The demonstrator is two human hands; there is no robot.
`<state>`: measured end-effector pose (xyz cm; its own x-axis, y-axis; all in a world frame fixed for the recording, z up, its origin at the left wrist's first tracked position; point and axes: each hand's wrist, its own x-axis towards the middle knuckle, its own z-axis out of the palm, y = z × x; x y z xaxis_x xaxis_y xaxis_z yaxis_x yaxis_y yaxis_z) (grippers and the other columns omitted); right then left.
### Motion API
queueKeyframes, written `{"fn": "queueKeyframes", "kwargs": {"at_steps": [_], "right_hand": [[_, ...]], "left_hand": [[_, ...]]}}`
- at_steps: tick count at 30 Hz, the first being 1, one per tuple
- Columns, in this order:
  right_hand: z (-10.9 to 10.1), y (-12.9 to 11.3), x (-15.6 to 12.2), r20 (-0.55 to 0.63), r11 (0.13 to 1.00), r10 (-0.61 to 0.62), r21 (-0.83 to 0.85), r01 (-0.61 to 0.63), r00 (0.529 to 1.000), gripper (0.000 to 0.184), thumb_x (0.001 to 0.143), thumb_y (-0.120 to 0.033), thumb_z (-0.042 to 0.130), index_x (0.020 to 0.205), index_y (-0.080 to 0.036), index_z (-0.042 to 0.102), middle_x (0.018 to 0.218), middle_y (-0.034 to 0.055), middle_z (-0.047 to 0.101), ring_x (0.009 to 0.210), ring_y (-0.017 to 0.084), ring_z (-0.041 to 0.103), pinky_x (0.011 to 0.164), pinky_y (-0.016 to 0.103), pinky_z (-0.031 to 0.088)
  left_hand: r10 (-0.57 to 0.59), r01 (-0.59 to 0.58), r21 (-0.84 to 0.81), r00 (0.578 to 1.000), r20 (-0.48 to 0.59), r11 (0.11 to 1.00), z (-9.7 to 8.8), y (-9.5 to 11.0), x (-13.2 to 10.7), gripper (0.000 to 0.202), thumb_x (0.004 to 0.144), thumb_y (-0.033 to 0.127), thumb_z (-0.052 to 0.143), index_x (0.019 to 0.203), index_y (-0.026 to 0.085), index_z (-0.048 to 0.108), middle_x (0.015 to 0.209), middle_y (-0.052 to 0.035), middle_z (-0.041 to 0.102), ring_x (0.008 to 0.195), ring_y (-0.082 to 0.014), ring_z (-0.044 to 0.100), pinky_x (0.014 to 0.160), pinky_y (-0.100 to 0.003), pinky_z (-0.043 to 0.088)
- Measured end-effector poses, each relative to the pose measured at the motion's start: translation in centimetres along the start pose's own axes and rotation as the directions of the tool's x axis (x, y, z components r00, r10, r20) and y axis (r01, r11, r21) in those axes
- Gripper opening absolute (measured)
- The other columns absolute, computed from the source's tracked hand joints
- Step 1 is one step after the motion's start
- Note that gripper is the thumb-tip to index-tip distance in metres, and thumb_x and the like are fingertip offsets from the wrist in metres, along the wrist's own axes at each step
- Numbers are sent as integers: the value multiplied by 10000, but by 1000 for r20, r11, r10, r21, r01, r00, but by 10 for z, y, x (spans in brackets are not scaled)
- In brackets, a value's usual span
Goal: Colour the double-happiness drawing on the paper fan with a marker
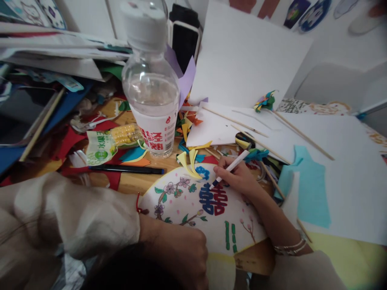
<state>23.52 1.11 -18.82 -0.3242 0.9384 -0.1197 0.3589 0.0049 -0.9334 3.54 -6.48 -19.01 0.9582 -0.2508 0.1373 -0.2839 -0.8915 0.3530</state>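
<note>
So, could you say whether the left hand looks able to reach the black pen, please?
Probably yes: the black pen lies uncovered, with nothing upright between it and the left hand.

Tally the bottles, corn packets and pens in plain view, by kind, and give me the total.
Bottle: 1
Corn packet: 1
Pens: 2 (white pen in the right hand, dark pen lying loose)
Total: 4

On the painted paper (187, 201), the right hand (234, 179) at two o'clock grips a white marker (238, 161), the left hand (181, 249) lies at seven, and a bottle (154, 88) stands beyond eleven.
</note>
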Motion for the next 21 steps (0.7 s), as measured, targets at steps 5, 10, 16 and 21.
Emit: {"fn": "queueKeyframes", "kwargs": {"at_steps": [5,10,16,21], "right_hand": [[0,0,0,0,999,11,41,-11,1000,298,820,-388,600,653,-183,463,503,-45,523,440,70,466,406,177,322],[0,0,1,-73,991,24,136,-14,997,326,806,-435,601,654,-184,461,510,-51,510,419,68,463,395,179,350],[-16,10,-5,-303,966,-6,244,83,953,326,881,-476,498,790,-163,517,580,-56,506,448,57,457,421,179,385],[-33,25,-13,-395,953,46,293,78,917,273,920,-373,489,1037,-142,574,935,42,620,737,119,602,647,285,530]], "left_hand": [[11,-11,31,1000,-9,999,2,0,-1,180,755,236,666,602,215,573,476,61,515,512,-128,502,434,-299,373],[7,-3,81,999,-45,997,10,-1,-3,196,709,266,706,589,217,559,470,62,518,483,-125,464,423,-296,355],[53,-45,178,998,-41,983,13,-4,-5,173,736,208,669,613,210,547,471,61,513,474,-136,484,397,-303,308],[59,-52,222,998,-23,974,14,-5,-4,199,719,230,654,575,203,518,446,43,516,445,-153,524,372,-315,270]]}}
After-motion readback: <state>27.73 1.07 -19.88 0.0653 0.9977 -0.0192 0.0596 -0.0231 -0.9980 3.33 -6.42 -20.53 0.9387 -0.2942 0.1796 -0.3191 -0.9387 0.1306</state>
